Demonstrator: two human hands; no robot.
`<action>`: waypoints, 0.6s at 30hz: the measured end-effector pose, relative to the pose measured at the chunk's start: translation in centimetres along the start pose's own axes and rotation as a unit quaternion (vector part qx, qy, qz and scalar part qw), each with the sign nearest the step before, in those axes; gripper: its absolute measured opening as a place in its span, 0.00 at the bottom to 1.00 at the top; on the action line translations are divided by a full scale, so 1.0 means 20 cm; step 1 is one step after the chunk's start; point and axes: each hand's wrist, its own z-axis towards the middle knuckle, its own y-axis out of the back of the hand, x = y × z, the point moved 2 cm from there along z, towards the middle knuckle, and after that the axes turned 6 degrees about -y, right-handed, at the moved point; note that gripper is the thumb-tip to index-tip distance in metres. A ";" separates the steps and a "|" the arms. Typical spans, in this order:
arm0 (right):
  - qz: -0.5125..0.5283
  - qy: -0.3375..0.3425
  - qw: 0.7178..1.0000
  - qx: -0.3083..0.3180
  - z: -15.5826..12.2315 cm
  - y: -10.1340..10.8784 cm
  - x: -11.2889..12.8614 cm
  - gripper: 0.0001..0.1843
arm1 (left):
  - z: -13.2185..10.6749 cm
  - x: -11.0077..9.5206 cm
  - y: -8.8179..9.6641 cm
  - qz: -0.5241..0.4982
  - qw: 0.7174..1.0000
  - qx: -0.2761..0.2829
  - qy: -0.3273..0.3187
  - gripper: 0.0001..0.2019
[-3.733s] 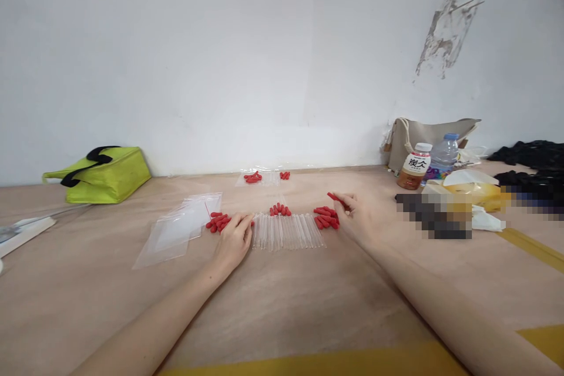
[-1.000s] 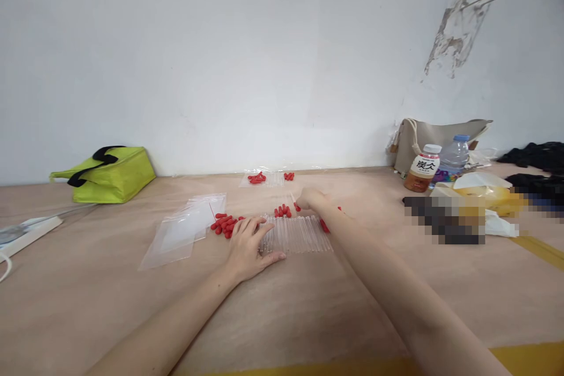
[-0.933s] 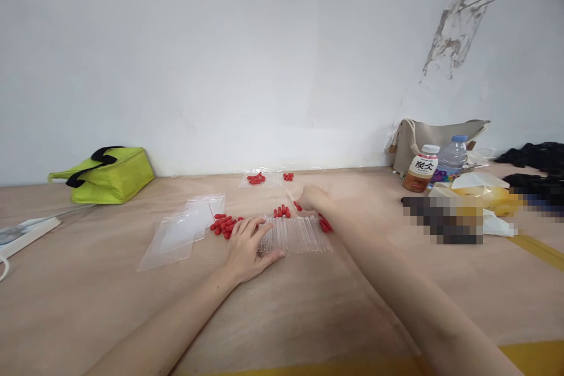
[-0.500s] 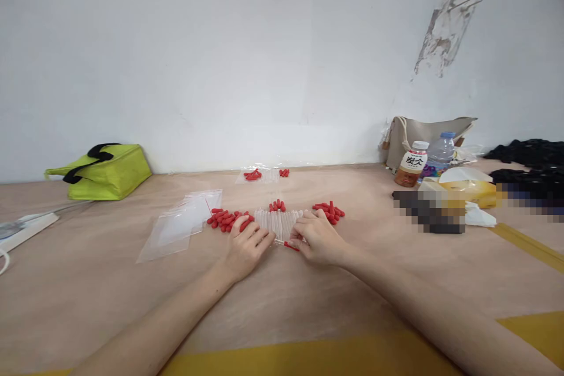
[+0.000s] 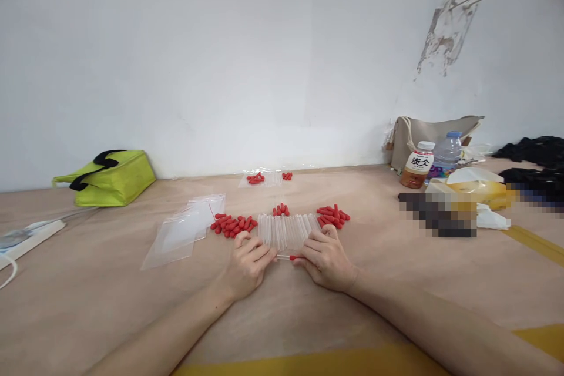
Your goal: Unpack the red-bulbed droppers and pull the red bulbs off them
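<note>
My left hand (image 5: 252,263) pinches one end of a thin clear tube (image 5: 283,257), likely a glass dropper tube. My right hand (image 5: 326,258) is closed on a small red rubber bulb (image 5: 293,258), its fingertips hiding most of it. Bulb and tube lie in line, end to end; how far one sits inside the other I cannot tell. Just beyond my fingers is a row of similar clear tubes (image 5: 282,230). Red bulbs lie in a pile to the left (image 5: 232,225), a pile to the right (image 5: 333,217) and a small group behind (image 5: 281,210).
Clear plastic bags (image 5: 187,226) lie flat on the left. A filled bag (image 5: 255,179) rests near the wall. Further out are a green bag (image 5: 121,179), a power strip (image 5: 33,244), a drink bottle (image 5: 416,167), a water bottle (image 5: 448,153) and a tissue pack (image 5: 480,188).
Both hands have come slightly nearer to me, clear of the tube row. The red bulb, formerly slanting, is now level with the tube. The whole view has shifted slightly.
</note>
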 end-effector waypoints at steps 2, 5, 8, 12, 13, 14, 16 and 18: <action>0.005 -0.035 0.999 -0.021 -0.01 0.02 -0.05 0.13 | -0.04 0.05 0.02 -0.006 0.999 -0.017 0.026 0.10; 0.052 -0.094 0.992 -0.060 -0.02 0.04 -0.12 0.10 | -0.09 0.14 0.03 -0.029 0.994 -0.050 0.089 0.09; 0.153 -0.099 0.979 -0.093 -0.01 0.03 -0.16 0.09 | -0.10 0.18 0.01 -0.058 0.988 -0.049 0.133 0.12; 0.182 -0.117 0.968 -0.131 0.00 0.02 -0.18 0.13 | -0.07 0.18 -0.02 -0.038 0.986 -0.021 0.164 0.19; 0.180 -0.121 0.967 -0.131 0.00 0.02 -0.18 0.14 | -0.06 0.18 -0.03 -0.034 0.986 -0.019 0.161 0.20; 0.179 -0.124 0.968 -0.128 0.00 0.02 -0.19 0.15 | -0.04 0.17 -0.03 -0.032 0.987 -0.021 0.154 0.19; 0.176 -0.126 0.970 -0.112 0.00 0.02 -0.19 0.14 | -0.01 0.16 -0.05 -0.033 0.991 -0.032 0.127 0.17; 0.154 -0.130 0.974 -0.101 -0.01 0.01 -0.20 0.11 | 0.03 0.14 -0.07 -0.031 0.994 -0.043 0.097 0.13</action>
